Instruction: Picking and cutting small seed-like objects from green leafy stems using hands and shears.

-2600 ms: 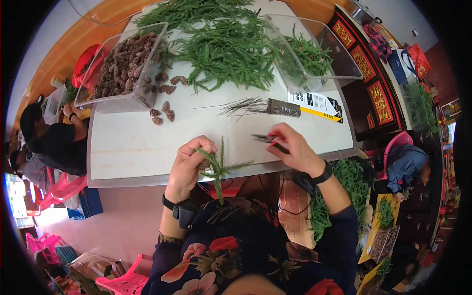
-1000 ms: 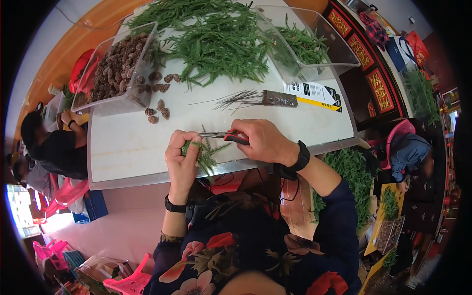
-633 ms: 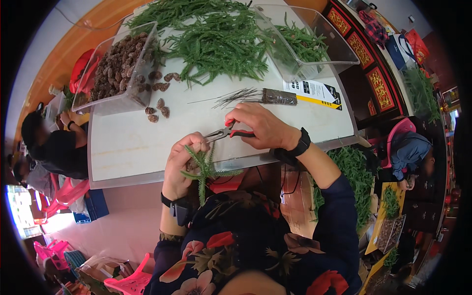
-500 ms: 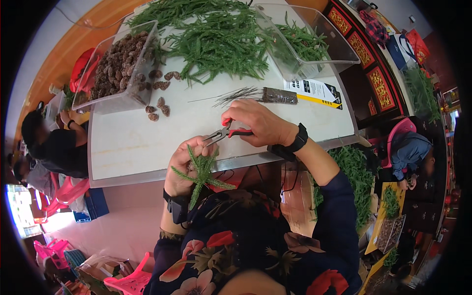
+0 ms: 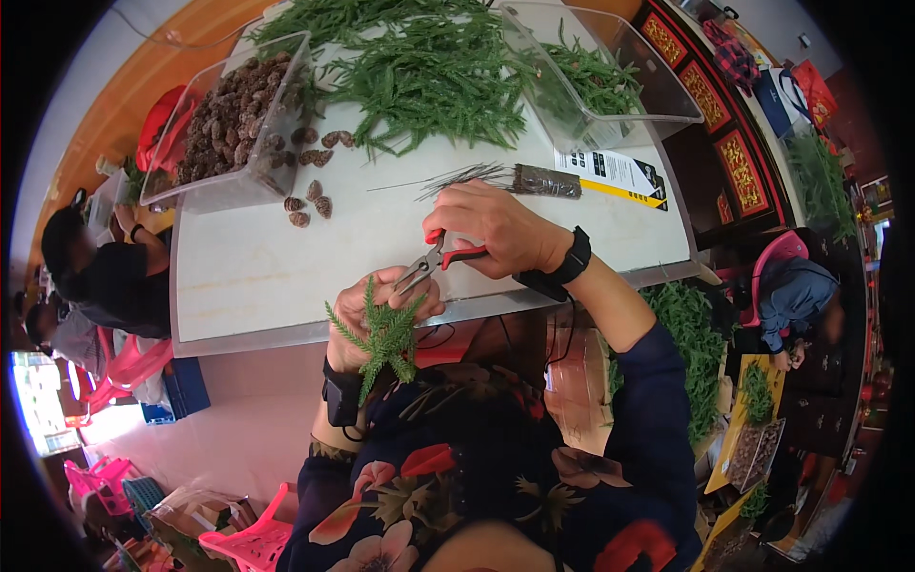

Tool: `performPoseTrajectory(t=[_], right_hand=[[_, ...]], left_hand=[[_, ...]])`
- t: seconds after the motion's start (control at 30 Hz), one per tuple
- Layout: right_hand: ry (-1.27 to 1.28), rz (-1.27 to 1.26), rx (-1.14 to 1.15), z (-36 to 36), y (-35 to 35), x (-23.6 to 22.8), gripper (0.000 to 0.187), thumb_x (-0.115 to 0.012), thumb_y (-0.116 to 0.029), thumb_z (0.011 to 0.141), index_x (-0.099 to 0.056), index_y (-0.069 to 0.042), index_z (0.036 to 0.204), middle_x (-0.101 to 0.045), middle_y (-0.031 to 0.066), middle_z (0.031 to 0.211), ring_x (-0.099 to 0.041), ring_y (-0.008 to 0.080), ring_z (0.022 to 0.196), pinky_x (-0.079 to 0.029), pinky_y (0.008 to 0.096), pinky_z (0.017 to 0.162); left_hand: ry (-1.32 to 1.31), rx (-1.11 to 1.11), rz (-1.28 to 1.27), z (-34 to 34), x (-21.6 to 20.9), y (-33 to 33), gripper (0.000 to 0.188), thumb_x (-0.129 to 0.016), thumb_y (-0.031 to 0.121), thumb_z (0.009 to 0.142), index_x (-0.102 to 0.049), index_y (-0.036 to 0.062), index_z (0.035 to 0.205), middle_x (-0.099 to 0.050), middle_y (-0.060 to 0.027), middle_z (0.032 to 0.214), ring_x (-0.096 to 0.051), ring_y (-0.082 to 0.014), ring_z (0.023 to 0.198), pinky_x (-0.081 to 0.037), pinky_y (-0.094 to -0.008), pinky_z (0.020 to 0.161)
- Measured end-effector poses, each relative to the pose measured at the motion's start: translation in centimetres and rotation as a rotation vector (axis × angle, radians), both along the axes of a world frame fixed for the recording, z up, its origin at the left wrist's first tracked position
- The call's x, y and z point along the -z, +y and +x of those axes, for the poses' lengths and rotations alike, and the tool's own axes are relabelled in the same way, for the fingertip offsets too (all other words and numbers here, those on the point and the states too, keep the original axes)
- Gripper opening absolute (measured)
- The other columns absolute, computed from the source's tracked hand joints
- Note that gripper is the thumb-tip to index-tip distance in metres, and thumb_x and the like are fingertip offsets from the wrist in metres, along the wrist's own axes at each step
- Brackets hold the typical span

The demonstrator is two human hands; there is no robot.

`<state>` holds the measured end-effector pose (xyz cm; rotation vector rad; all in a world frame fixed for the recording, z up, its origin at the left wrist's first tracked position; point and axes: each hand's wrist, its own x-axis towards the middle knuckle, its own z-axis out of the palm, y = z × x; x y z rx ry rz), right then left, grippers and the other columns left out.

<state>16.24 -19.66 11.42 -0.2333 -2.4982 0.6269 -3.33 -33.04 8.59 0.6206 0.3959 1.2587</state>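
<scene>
At the table's near edge my left hand (image 5: 357, 310) is closed on a green sprig (image 5: 386, 343) of artificial pine, whose needled tips fan out below the fingers. My right hand (image 5: 496, 229) is wrapped round red-and-black-handled pliers (image 5: 424, 267). The pliers' metal jaws point down to the left and reach the fingers of my left hand, above the sprig. What lies between the jaws is too small to make out. Beyond my right hand lies a bundle of thin dark wires (image 5: 548, 181), with loose ends spreading left.
A clear bin of brown pine cones (image 5: 233, 124) stands at the far left, with several loose cones (image 5: 315, 195) beside it. Pine sprigs (image 5: 419, 86) are heaped at the back. Another clear bin (image 5: 648, 119) holds more greenery. Other people sit left and right.
The sprig has turned a little in my left hand, its tips bunching differently. The pliers' jaws have tilted steeper and their handles have spread slightly.
</scene>
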Motion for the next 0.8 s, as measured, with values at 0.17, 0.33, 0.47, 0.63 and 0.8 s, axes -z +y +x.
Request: performPoseTrajectory(t=[0.17,0.33,0.47,0.63,0.8], right_hand=[[-0.001,-0.065,-0.015,-0.3,0.2,0.3,0.026,-0.063,-0.007,0.074,-0.058,-0.010,0.099,-0.057,0.0076,0.090,-0.056,0.0313,0.082,-0.045,0.0382,0.074],[-0.011,-0.140,0.009,-0.1,0.1,0.4,0.022,-0.065,-0.008,0.074,-0.059,-0.009,0.095,-0.057,0.0068,0.081,-0.056,0.0305,0.071,-0.045,0.0368,0.065],[-0.104,-0.220,0.080,0.2,-0.6,-0.2,0.020,-0.066,-0.010,0.075,-0.058,-0.009,0.093,-0.059,0.0086,0.077,-0.059,0.0332,0.071,-0.047,0.0400,0.062],[-0.257,-0.234,0.203,0.8,-1.6,-1.0,0.020,-0.068,-0.012,0.073,-0.057,-0.008,0.091,-0.060,0.0102,0.074,-0.061,0.0348,0.074,-0.047,0.0428,0.063],[-0.201,-0.221,0.275,1.4,-2.3,-0.1,0.023,-0.067,-0.005,0.071,-0.056,-0.006,0.091,-0.058,0.0089,0.077,-0.057,0.0307,0.068,-0.045,0.0368,0.059]], left_hand=[[-0.163,0.070,-0.094,0.0,-0.1,0.2,0.025,-0.056,0.017,0.091,-0.050,0.0026,0.072,-0.048,-0.0051,0.075,-0.047,-0.0213,0.078,-0.046,-0.0361,0.081],[0.011,-0.022,-0.149,-0.1,-1.2,0.1,0.020,-0.058,0.016,0.088,-0.051,0.0053,0.073,-0.048,-0.0032,0.075,-0.047,-0.0191,0.077,-0.044,-0.0345,0.080],[0.099,-0.055,-0.137,-1.3,-0.4,0.9,0.016,-0.059,0.013,0.089,-0.054,0.0033,0.078,-0.050,-0.0028,0.079,-0.050,-0.0178,0.081,-0.044,-0.0328,0.080],[0.371,-0.224,-0.183,-2.0,-0.5,1.2,0.013,-0.061,0.011,0.091,-0.058,0.0005,0.083,-0.051,-0.0019,0.082,-0.052,-0.0129,0.084,-0.043,-0.0266,0.076],[0.653,-0.396,-0.145,-0.8,-1.5,0.8,0.011,-0.062,0.011,0.091,-0.061,0.0013,0.087,-0.053,-0.0018,0.084,-0.051,-0.0095,0.082,-0.039,-0.0223,0.073]])
